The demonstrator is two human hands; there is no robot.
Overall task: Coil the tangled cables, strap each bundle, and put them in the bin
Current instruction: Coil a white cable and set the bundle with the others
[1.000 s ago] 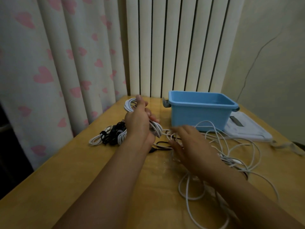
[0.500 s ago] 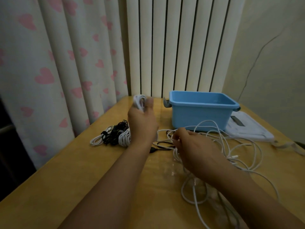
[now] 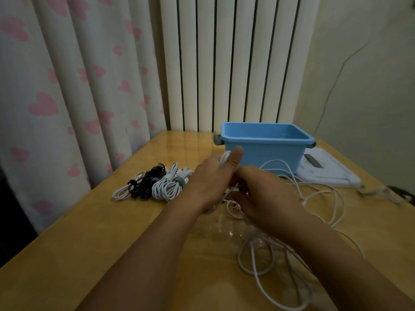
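— Where is the white cable (image 3: 318,199)?
— Loose loops on the wooden table (image 3: 89,243), before the blue bin (image 3: 265,151). It looks light and limp; better to take it near the coil.
— The hands?
— The left hand (image 3: 211,182) grips the coil under its thumb. The right hand (image 3: 267,196) curls on a strand, I think.

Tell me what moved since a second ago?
The left hand, gripping the white coil, swung right to meet the right hand, which came up and left along the loose white cable and closed on it. The coil grew no bigger that I can see. The bundles and blue bin stayed put.
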